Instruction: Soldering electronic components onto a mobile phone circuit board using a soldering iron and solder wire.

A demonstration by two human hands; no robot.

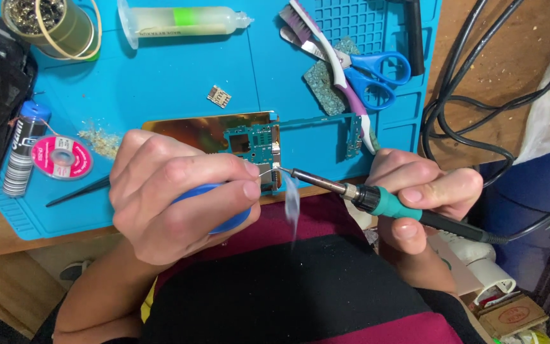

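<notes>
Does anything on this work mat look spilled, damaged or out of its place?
Yes. A small heap of pale crumbs lies spilled on the blue mat beside the pink reel. A small loose chip lies alone on the mat. Nothing looks broken.

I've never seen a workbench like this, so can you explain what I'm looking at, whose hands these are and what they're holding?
This is one picture from a camera worn on a person's head, looking down at their own two bare hands. The right hand holds a soldering iron with a green grip and a black cable; its tip meets a thin wire at a small blue circuit board. A wisp of smoke shows just below the tip. The left hand holds a blue round spool, from which that wire seems to come. They work over a blue mat. On it lie blue-handled scissors, a toothbrush, a syringe, a pink reel and a tiny loose chip.
</notes>
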